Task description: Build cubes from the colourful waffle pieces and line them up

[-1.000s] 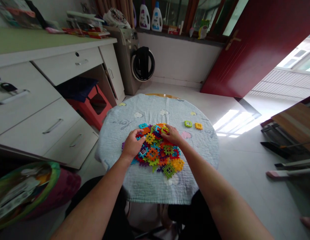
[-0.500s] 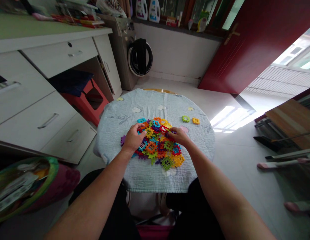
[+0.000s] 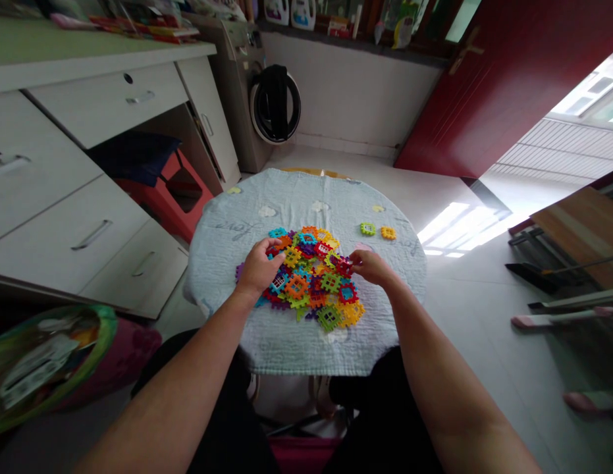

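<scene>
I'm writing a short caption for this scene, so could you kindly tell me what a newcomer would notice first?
Probably the bright heap of plastic pieces on the pale cloth, with the left hand and right hand at its two sides. Next might come the big red door at upper right, then the green piece and orange piece lying apart, right of the heap.

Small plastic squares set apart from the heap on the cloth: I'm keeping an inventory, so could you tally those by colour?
Green plastic square with toothed edges: 1
Yellow-orange plastic square with toothed edges: 1
Total: 2
</scene>
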`<state>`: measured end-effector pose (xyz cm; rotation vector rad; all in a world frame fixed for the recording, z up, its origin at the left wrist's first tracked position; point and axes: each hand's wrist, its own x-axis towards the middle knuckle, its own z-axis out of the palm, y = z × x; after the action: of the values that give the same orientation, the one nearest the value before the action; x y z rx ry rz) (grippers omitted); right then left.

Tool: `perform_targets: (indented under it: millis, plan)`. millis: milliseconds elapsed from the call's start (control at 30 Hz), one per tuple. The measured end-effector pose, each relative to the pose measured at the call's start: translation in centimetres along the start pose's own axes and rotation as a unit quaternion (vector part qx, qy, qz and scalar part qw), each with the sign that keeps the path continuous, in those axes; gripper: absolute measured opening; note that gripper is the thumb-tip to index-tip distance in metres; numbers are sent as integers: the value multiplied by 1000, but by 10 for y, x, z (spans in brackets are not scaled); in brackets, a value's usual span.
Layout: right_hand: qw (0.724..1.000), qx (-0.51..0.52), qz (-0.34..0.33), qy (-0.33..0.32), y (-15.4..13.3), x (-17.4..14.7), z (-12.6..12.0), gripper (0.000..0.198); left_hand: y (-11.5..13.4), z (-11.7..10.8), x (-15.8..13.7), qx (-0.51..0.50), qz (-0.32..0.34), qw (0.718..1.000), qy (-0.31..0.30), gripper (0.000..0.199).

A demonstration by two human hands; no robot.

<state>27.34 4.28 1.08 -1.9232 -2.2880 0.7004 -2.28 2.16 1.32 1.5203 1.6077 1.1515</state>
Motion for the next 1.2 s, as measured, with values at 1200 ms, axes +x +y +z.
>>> perform_targets:
  millis: [1200]
  plan:
    - [986, -143, 63, -50, 37, -7, -6, 24, -49, -1, 11, 92, -109, 990, -3, 45]
